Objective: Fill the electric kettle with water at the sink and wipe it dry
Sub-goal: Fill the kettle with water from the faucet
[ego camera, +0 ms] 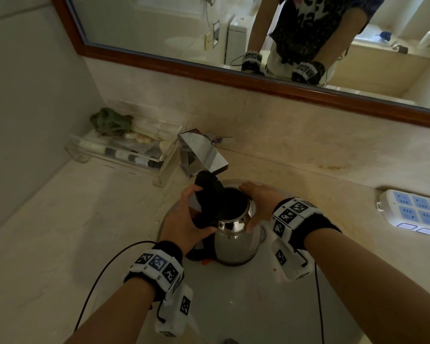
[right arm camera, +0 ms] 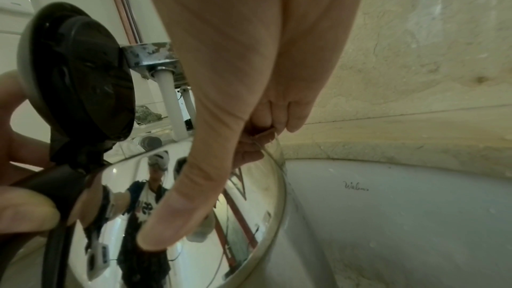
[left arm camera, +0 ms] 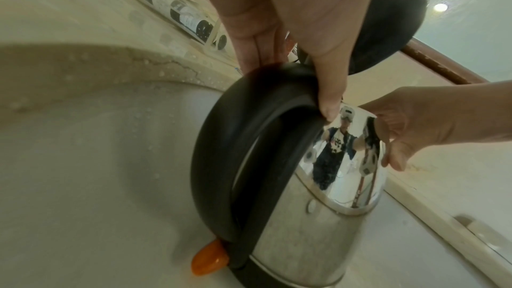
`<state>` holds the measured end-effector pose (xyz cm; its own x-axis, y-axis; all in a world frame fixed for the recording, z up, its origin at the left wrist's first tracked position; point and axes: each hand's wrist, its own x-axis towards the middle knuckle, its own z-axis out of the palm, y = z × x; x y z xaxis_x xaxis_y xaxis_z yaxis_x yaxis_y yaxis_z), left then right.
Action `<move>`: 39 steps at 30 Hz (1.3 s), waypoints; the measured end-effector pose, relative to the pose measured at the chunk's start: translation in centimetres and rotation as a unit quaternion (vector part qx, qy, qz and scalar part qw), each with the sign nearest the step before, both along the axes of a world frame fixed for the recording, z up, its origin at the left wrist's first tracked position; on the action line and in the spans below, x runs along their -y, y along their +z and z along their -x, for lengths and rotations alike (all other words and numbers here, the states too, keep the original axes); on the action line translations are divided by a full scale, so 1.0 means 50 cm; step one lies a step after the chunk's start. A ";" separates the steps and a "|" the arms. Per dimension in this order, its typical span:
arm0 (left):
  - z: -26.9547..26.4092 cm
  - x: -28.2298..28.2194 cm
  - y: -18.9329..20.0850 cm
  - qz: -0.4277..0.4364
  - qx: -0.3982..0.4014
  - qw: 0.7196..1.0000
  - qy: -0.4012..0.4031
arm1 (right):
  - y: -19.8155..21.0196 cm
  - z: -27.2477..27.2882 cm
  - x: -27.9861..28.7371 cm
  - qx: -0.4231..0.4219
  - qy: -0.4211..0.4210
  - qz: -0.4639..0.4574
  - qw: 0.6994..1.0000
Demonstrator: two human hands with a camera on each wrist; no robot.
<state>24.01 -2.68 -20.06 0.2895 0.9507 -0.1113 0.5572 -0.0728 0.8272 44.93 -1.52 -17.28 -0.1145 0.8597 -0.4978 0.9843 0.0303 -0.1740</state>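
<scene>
Standing upright in the white sink basin [ego camera: 233, 301], the open-lidded steel electric kettle [ego camera: 236, 240] sits below and in front of the chrome tap [ego camera: 201, 151], frame centre, the left hand [ego camera: 184, 219] with fingers [left arm camera: 329, 87] wrapped on its black handle [left arm camera: 249, 139], the right hand [ego camera: 261, 202] with straight fingers steadying its shoulder.

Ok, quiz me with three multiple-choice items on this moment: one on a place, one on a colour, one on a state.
1. Where is the kettle?
A. in the sink basin
B. beside the power strip
C. in the clear tray

2. What colour is the switch at the handle's foot?
A. blue
B. orange
C. white

3. How is the lid?
A. closed
B. removed
C. tipped open

Answers:
1 A, its base stands in the white bowl below the faucet.
2 B, the left wrist view shows it orange.
3 C, it stands up while the left hand grips the handle.
</scene>
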 end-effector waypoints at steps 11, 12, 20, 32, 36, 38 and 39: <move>0.001 -0.002 -0.002 -0.007 -0.008 1.000 -0.004 | -0.012 -0.004 -0.001 -0.004 -0.003 -0.005 1.000; 0.001 -0.002 -0.003 -0.007 -0.008 1.000 -0.003 | -0.012 -0.003 -0.001 -0.005 -0.004 -0.006 1.000; 0.002 -0.002 -0.003 -0.008 -0.006 1.000 -0.005 | -0.010 -0.003 0.001 -0.010 -0.005 -0.010 1.000; 0.002 -0.002 -0.006 -0.014 -0.010 1.000 -0.002 | -0.017 -0.005 -0.002 -0.008 -0.012 -0.006 1.000; 0.001 -0.002 -0.006 -0.011 -0.005 1.000 -0.002 | -0.018 -0.006 -0.003 -0.007 -0.013 -0.005 1.000; 0.001 -0.002 -0.006 -0.011 -0.004 1.000 -0.002 | -0.016 -0.005 -0.003 -0.005 -0.010 -0.002 1.000; 0.001 -0.002 -0.006 -0.010 -0.004 1.000 -0.002 | -0.015 -0.004 -0.003 -0.005 -0.010 -0.001 1.000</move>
